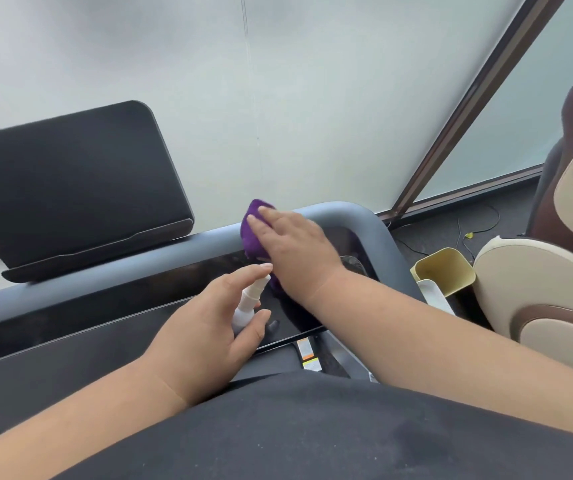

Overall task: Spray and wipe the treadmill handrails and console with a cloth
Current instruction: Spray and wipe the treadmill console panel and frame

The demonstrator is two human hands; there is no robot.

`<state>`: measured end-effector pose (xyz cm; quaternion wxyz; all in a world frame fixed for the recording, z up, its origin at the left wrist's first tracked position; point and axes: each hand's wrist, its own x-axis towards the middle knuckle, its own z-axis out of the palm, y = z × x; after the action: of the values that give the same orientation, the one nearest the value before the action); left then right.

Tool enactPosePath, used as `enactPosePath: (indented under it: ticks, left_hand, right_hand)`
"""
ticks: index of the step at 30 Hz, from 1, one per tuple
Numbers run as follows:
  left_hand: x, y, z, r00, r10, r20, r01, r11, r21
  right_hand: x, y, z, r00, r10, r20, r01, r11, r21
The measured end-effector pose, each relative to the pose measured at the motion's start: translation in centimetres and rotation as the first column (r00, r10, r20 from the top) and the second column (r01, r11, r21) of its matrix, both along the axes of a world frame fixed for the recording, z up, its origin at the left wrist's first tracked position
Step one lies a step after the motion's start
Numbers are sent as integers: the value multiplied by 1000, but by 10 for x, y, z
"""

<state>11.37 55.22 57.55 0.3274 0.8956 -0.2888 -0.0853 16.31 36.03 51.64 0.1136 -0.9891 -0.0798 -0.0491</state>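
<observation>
Frosted glass wall (313, 98) behind, grey carpet to the right; glossy black console (122, 306) of the treadmill as the working surface.

Nearest, left hand (205, 327) curled round a small white spray bottle (248, 303), forefinger laid over the nozzle top, thumb against the body: grip narrow, holding the bottle. Nozzle aimed forward and right toward the cloth, probably so mist would land just where wiping went on. Bottle kept close above the panel, apparently not touching it.

Just beyond and right of that grip, right hand (288, 244) spread flat, fingers straight, pressing a purple cloth (255, 230) down where console met grey handrail (364, 220). No curl there; palm pressure likely chosen to cover more area. Right forearm crossed close in front of the nozzle, so spray might catch the wrist.

Farther left of both, dark tablet stand (70, 188) upright on the rail, well apart. Right of the cloth hand, yellow bin (448, 268) on the floor just beside the rail's bend, then a beige-and-brown massage chair (555, 289).
</observation>
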Motion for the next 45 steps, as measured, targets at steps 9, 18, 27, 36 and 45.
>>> enactPosePath:
  ticks: [9, 18, 27, 36, 45]
  left_hand:
    - [0, 2, 2, 998, 48, -39, -46, 998, 39]
    - [60, -12, 12, 957, 281, -78, -274, 958, 88]
    - [97, -56, -18, 997, 67, -32, -46, 895, 444]
    - [110, -76, -19, 1000, 17, -5, -12, 865, 502]
    - [101, -143, -3, 982, -189, -14, 172, 856, 487]
  right_hand:
    - [-4, -62, 2, 919, -375, -123, 359, 924, -135]
    - [-56, -6, -22, 974, 156, 162, -181, 972, 153]
    - [-76, 9, -30, 943, 325, -68, -321, 945, 69]
    - [-78, 7, -36, 950, 307, -61, -298, 946, 127]
    - [-73, 4, -37, 948, 314, -55, -297, 932, 208]
